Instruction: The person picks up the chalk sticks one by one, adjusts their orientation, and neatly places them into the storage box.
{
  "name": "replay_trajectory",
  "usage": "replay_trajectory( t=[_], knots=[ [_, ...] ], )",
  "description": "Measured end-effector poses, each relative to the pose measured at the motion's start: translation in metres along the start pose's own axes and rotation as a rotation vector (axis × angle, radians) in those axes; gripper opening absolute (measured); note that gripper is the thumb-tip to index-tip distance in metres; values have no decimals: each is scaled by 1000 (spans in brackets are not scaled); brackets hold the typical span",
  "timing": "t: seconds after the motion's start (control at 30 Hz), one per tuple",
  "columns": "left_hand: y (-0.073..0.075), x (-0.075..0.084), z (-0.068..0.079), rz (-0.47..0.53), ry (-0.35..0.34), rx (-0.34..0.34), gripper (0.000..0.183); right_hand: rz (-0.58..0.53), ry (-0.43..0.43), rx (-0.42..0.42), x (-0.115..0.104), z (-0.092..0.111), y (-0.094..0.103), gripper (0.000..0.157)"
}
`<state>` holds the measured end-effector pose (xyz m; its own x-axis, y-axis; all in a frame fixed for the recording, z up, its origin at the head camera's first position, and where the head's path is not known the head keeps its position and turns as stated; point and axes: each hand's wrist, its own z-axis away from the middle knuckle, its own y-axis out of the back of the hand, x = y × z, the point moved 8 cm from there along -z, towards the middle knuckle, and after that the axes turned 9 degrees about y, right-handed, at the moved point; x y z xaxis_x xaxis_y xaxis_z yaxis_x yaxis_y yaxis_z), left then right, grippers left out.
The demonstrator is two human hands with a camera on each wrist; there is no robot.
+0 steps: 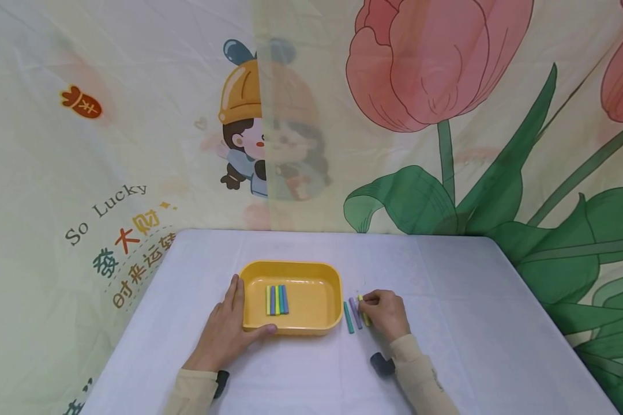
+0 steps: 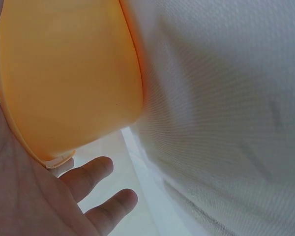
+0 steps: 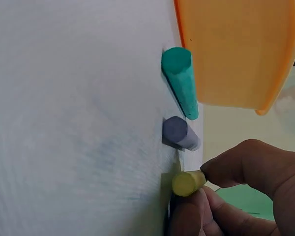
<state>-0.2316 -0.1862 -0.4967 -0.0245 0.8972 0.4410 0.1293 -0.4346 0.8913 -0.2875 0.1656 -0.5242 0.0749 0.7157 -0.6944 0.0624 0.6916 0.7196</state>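
A yellow tray (image 1: pixel 307 298) stands on the table with several chalk sticks (image 1: pixel 277 301) in yellow, green and blue-purple lying side by side in its left half. My left hand (image 1: pixel 222 333) rests against the tray's left side, its fingers extended along the wall and the thumb at the front rim. Just right of the tray, my right hand (image 1: pixel 386 313) pinches a yellow chalk stick (image 3: pixel 186 184) between thumb and fingers, at the table surface. Beside it lie a purple chalk stick (image 3: pixel 177 131) and, nearer the tray, a green chalk stick (image 3: pixel 181 81).
A white cloth covers the table (image 1: pixel 462 328). Behind it hangs a printed curtain (image 1: pixel 311 219) with tulips and a cartoon figure. A dark device (image 1: pixel 382 365) sits by the right wrist, and another dark device (image 1: pixel 221 383) by the left.
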Motion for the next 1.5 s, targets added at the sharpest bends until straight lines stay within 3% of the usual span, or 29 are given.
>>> replay_trajectory(
  t=[0.27, 0.6, 1.0, 1.33, 1.5],
  knots=[
    [-1, 0, 0, 4, 8, -13, 128, -73, -7, -17, 2, -2, 1, 24],
    [1, 1, 0, 2, 0, -8, 128, -363, -66, -64, -6, 2, -3, 28],
    [0, 0, -1, -1, -8, 3, 129, -446, -30, -55, -18, 1, -11, 47],
    [2, 1, 0, -5, -6, 1, 129, -536, 0, -59, -53, 7, -6, 29],
    [1, 1, 0, -4, -2, -1, 129, -582, 5, -58, -65, 2, -13, 29]
  ],
)
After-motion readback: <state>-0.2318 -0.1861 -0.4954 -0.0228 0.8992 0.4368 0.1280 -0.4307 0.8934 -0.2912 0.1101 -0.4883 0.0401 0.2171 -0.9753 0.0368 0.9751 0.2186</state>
